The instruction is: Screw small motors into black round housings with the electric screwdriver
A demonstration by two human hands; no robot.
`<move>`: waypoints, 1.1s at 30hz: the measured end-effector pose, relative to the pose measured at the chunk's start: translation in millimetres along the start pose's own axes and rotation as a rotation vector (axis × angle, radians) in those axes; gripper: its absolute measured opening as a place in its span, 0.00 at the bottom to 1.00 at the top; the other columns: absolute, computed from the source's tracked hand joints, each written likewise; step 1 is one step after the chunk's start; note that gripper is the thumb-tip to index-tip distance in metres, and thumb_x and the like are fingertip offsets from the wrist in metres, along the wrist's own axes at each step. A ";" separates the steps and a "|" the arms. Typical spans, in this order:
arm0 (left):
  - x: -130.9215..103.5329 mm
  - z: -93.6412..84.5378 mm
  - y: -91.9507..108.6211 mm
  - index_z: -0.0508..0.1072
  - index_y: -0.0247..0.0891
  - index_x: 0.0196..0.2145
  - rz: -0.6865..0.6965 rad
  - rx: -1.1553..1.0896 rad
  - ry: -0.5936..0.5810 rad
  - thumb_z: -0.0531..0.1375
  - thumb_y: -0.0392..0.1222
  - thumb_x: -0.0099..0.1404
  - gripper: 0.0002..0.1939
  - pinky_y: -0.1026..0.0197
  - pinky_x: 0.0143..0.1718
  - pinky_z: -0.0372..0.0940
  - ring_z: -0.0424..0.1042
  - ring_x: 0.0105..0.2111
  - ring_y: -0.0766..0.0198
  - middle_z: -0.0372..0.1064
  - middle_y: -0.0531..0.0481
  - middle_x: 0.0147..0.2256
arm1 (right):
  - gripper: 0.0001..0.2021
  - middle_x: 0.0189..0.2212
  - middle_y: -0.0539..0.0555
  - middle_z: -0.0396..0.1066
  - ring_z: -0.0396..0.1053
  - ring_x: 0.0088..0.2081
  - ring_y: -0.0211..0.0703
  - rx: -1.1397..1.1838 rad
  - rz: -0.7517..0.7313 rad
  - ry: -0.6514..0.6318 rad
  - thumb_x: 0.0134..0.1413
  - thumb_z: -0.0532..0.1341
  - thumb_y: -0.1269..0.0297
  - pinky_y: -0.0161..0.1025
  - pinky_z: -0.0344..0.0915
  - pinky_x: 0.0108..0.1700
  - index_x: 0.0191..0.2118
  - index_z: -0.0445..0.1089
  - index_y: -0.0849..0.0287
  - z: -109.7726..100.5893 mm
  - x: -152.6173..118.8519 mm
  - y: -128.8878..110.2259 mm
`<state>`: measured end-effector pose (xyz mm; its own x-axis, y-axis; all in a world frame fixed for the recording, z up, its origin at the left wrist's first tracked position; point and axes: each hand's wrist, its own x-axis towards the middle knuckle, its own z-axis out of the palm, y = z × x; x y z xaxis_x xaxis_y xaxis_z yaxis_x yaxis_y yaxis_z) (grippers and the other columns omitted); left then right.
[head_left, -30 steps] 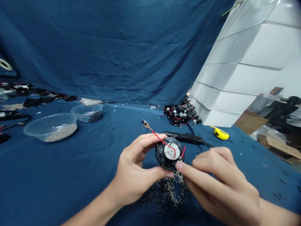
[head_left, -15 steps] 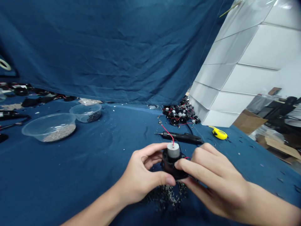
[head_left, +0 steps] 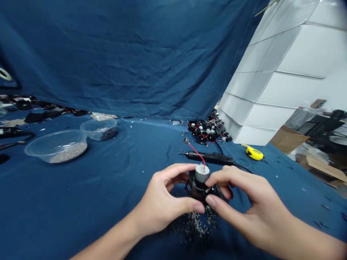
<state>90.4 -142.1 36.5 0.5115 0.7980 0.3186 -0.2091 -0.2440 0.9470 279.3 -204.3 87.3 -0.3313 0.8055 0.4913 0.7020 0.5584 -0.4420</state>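
Both the left hand [head_left: 162, 202] and the right hand [head_left: 252, 209] pinch a small black round part with a silver motor [head_left: 200, 182], held just above the pile of tiny screws [head_left: 193, 224].

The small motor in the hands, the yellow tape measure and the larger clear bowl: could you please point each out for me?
small motor [head_left: 201, 174], head view, on its silver can.
yellow tape measure [head_left: 253, 154], head view, on its yellow body.
larger clear bowl [head_left: 35, 144], head view, on its left rim.
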 end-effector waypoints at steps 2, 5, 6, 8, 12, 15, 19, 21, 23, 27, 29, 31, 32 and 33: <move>-0.1 0.0 0.6 0.73 0.45 0.48 0.001 0.055 -0.001 0.74 0.35 0.44 0.32 0.57 0.51 0.63 0.70 0.48 0.54 0.72 0.49 0.47 | 0.06 0.22 0.44 0.61 0.61 0.25 0.33 0.013 0.055 0.009 0.53 0.60 0.71 0.33 0.58 0.29 0.37 0.66 0.54 2.6 0.9 0.1; -0.5 -0.1 0.4 0.73 0.46 0.48 0.008 0.067 -0.011 0.73 0.36 0.45 0.32 0.56 0.51 0.63 0.70 0.48 0.54 0.71 0.49 0.47 | 0.06 0.22 0.43 0.61 0.61 0.24 0.31 0.036 0.075 0.036 0.52 0.61 0.72 0.32 0.58 0.28 0.35 0.66 0.54 6.2 2.1 0.8; -0.6 -0.1 0.3 0.73 0.46 0.48 0.011 0.061 -0.015 0.73 0.35 0.45 0.32 0.56 0.51 0.63 0.70 0.48 0.54 0.71 0.49 0.48 | 0.06 0.22 0.43 0.62 0.61 0.25 0.31 0.043 0.070 0.045 0.52 0.60 0.72 0.32 0.58 0.29 0.35 0.67 0.54 6.7 2.5 1.0; -0.8 -0.3 0.2 0.73 0.47 0.48 0.015 0.041 -0.020 0.73 0.34 0.45 0.32 0.56 0.51 0.63 0.70 0.48 0.54 0.71 0.50 0.48 | 0.05 0.23 0.43 0.63 0.61 0.25 0.31 0.064 0.057 0.043 0.54 0.60 0.72 0.32 0.58 0.30 0.34 0.67 0.54 6.1 3.2 1.5; -0.8 0.0 0.8 0.72 0.46 0.49 -0.020 -0.008 -0.015 0.73 0.34 0.45 0.32 0.55 0.52 0.62 0.69 0.48 0.54 0.71 0.49 0.48 | 0.06 0.26 0.44 0.63 0.63 0.28 0.31 0.165 0.036 -0.060 0.56 0.60 0.70 0.31 0.60 0.31 0.38 0.67 0.52 0.2 2.5 3.0; -0.8 0.7 0.9 0.72 0.44 0.49 -0.054 -0.048 0.007 0.73 0.34 0.44 0.33 0.54 0.51 0.63 0.69 0.47 0.54 0.71 0.48 0.47 | 0.11 0.28 0.44 0.64 0.63 0.29 0.32 0.180 0.016 -0.058 0.54 0.61 0.71 0.31 0.61 0.33 0.43 0.66 0.50 -2.0 -0.6 3.8; -1.0 1.4 1.2 0.72 0.43 0.49 -0.059 -0.091 0.014 0.73 0.34 0.44 0.33 0.56 0.51 0.63 0.70 0.46 0.55 0.72 0.48 0.47 | 0.14 0.27 0.44 0.63 0.62 0.29 0.32 0.108 -0.007 -0.018 0.52 0.62 0.72 0.33 0.60 0.34 0.44 0.65 0.51 1.2 -3.8 3.1; -1.2 1.6 2.0 0.72 0.44 0.49 -0.055 -0.074 -0.004 0.73 0.34 0.45 0.32 0.56 0.51 0.63 0.70 0.47 0.56 0.72 0.49 0.47 | 0.13 0.25 0.44 0.62 0.62 0.27 0.33 0.091 0.009 -0.007 0.52 0.63 0.70 0.33 0.60 0.32 0.43 0.66 0.51 2.7 -3.3 2.2; -1.6 1.6 3.1 0.72 0.46 0.48 -0.041 -0.026 -0.025 0.73 0.34 0.44 0.32 0.56 0.52 0.63 0.70 0.48 0.55 0.71 0.50 0.47 | 0.10 0.24 0.43 0.60 0.61 0.26 0.32 0.102 0.060 -0.006 0.53 0.62 0.69 0.32 0.60 0.30 0.41 0.66 0.52 2.9 -1.9 1.2; -2.0 2.1 4.7 0.72 0.48 0.48 -0.019 0.045 -0.049 0.73 0.34 0.44 0.33 0.56 0.52 0.63 0.70 0.48 0.55 0.71 0.51 0.48 | 0.06 0.22 0.43 0.59 0.60 0.24 0.32 0.087 0.118 0.018 0.52 0.62 0.69 0.31 0.59 0.28 0.36 0.66 0.53 1.9 0.0 -0.2; -1.9 2.5 5.5 0.72 0.48 0.48 -0.020 0.049 -0.054 0.73 0.35 0.45 0.32 0.56 0.52 0.63 0.70 0.48 0.55 0.71 0.51 0.48 | 0.06 0.22 0.43 0.59 0.60 0.24 0.32 0.061 0.101 0.038 0.52 0.62 0.70 0.31 0.59 0.28 0.36 0.66 0.53 1.4 -0.6 -0.1; -1.7 2.9 6.2 0.72 0.48 0.48 -0.021 0.047 -0.056 0.73 0.35 0.45 0.32 0.56 0.52 0.63 0.70 0.48 0.55 0.71 0.51 0.48 | 0.06 0.23 0.43 0.61 0.61 0.25 0.31 0.081 0.080 0.039 0.54 0.61 0.69 0.31 0.59 0.29 0.37 0.67 0.52 0.6 -2.1 0.9; -1.6 3.1 6.4 0.72 0.48 0.49 -0.025 0.045 -0.056 0.73 0.35 0.45 0.32 0.56 0.52 0.63 0.70 0.48 0.55 0.71 0.51 0.48 | 0.05 0.24 0.43 0.63 0.63 0.26 0.32 0.106 0.077 0.041 0.56 0.60 0.68 0.30 0.60 0.30 0.38 0.67 0.51 0.0 -2.9 1.5; -1.5 3.1 6.5 0.72 0.47 0.49 -0.032 0.042 -0.056 0.73 0.35 0.45 0.32 0.56 0.52 0.63 0.70 0.48 0.55 0.71 0.50 0.48 | 0.05 0.27 0.44 0.66 0.64 0.28 0.32 0.135 0.079 0.049 0.58 0.59 0.67 0.30 0.62 0.31 0.39 0.67 0.50 -0.8 -3.6 2.1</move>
<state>90.9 -146.6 42.2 0.5637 0.7739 0.2888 -0.1570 -0.2428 0.9573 282.5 -206.2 85.2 -0.2446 0.8391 0.4858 0.6325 0.5179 -0.5759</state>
